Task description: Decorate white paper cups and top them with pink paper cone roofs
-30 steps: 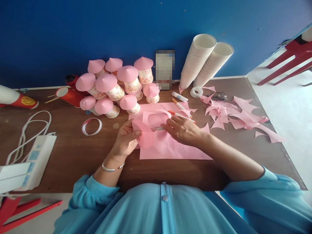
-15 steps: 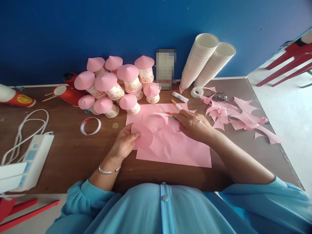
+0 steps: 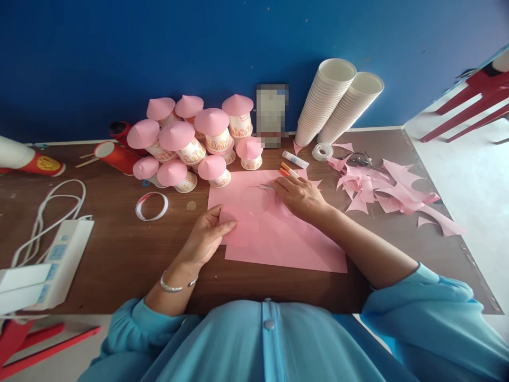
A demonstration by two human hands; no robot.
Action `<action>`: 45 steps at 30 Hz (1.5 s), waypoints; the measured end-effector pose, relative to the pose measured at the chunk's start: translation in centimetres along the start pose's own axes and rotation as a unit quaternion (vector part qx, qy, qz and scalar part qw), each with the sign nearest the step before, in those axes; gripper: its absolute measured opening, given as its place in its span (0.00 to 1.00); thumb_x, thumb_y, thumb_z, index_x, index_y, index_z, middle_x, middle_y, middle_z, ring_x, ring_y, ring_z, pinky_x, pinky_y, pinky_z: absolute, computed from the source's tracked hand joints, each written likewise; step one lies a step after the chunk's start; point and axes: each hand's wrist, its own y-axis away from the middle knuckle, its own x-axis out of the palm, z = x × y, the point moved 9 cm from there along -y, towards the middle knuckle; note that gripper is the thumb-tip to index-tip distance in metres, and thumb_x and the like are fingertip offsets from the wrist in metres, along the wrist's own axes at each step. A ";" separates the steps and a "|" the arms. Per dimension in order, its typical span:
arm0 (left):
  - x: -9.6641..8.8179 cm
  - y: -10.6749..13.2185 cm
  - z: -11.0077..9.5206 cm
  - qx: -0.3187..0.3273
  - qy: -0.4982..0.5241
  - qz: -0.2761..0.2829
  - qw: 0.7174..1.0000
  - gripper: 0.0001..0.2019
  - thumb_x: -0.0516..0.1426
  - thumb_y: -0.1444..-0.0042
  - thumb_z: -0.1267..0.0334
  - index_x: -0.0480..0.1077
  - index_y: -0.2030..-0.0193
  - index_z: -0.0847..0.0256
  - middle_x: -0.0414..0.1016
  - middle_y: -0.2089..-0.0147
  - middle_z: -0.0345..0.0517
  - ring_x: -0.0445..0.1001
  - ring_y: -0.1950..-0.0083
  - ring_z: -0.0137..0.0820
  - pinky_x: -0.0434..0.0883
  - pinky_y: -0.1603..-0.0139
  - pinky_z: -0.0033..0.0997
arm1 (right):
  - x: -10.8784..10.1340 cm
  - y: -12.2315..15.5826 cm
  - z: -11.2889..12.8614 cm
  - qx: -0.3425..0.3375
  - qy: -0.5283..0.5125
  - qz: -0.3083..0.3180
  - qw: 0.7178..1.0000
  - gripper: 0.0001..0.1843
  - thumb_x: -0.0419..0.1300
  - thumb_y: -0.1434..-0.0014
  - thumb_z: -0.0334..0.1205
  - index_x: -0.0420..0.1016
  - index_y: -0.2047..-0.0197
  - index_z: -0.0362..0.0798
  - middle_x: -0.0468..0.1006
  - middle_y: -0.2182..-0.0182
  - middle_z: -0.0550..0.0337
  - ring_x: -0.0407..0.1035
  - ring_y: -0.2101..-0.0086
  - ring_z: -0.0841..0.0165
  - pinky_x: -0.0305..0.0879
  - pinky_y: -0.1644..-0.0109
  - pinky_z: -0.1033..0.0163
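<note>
A pink paper sheet (image 3: 286, 244) lies on the brown table (image 3: 111, 249) in front of me. My left hand (image 3: 207, 234) pinches the left edge of a pink paper disc (image 3: 240, 225) that lies flat on the sheet's left part. My right hand (image 3: 299, 195) rests on the sheet's far side, fingers closed round a thin pen (image 3: 267, 187) whose tip points left beside a circle (image 3: 256, 200) drawn or cut in the sheet. An orange marker (image 3: 287, 170) lies just beyond that hand.
Several paper cups topped with pink cones (image 3: 191, 143) cluster at the back. Two stacks of white cups (image 3: 338, 101) lean on the blue wall. A glue stick (image 3: 295, 159), tape roll (image 3: 322, 151), scissors (image 3: 358, 158) and pink scraps (image 3: 389, 188) lie right. A power strip (image 3: 55, 260) and tape ring (image 3: 151, 206) lie left.
My left hand has lowered the pink disc from tilted up to flat on the sheet. My right hand has shifted away from me with the pen.
</note>
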 end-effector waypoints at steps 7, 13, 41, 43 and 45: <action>0.9 -3.1 0.1 0.007 -0.059 -0.010 0.998 0.19 0.72 0.48 0.57 0.76 0.53 0.61 0.83 0.58 0.45 0.80 0.59 0.34 0.76 0.57 0.31 | -2.6 1.4 0.1 0.126 -0.208 -0.048 0.969 0.11 0.59 0.30 0.38 0.77 0.47 0.45 0.82 0.50 0.45 0.77 0.54 0.54 0.74 0.54 0.51; 2.0 -3.4 0.0 0.015 -0.128 0.009 0.992 0.24 0.71 0.47 0.55 0.70 0.47 0.58 0.84 0.56 0.47 0.81 0.60 0.36 0.76 0.59 0.32 | 0.4 1.6 2.3 0.163 -0.543 -0.003 0.824 0.11 0.57 0.30 0.40 0.74 0.46 0.51 0.83 0.69 0.57 0.79 0.70 0.63 0.76 0.69 0.58; 4.7 -0.6 -7.7 0.318 -0.600 -0.017 0.734 0.18 0.61 0.36 0.59 0.75 0.40 0.56 0.78 0.43 0.54 0.79 0.48 0.43 0.74 0.47 0.40 | -3.5 -0.1 -8.0 0.251 -0.138 -0.074 0.955 0.14 0.58 0.31 0.43 0.80 0.50 0.46 0.84 0.58 0.47 0.73 0.61 0.57 0.66 0.61 0.56; 5.1 -1.0 -8.0 0.314 -0.564 0.002 0.763 0.23 0.63 0.37 0.56 0.72 0.36 0.56 0.79 0.43 0.55 0.79 0.50 0.43 0.74 0.47 0.41 | -4.6 -0.1 -5.1 0.181 -0.281 -0.039 0.942 0.13 0.60 0.32 0.45 0.81 0.52 0.48 0.84 0.63 0.54 0.73 0.68 0.64 0.67 0.63 0.59; 5.8 -1.5 -7.5 0.296 -0.528 0.046 0.795 0.24 0.64 0.38 0.54 0.73 0.37 0.55 0.81 0.48 0.52 0.80 0.56 0.39 0.75 0.52 0.38 | -5.3 0.1 -2.5 0.130 -0.408 -0.004 0.904 0.11 0.62 0.33 0.46 0.82 0.55 0.48 0.82 0.69 0.59 0.71 0.71 0.68 0.66 0.66 0.62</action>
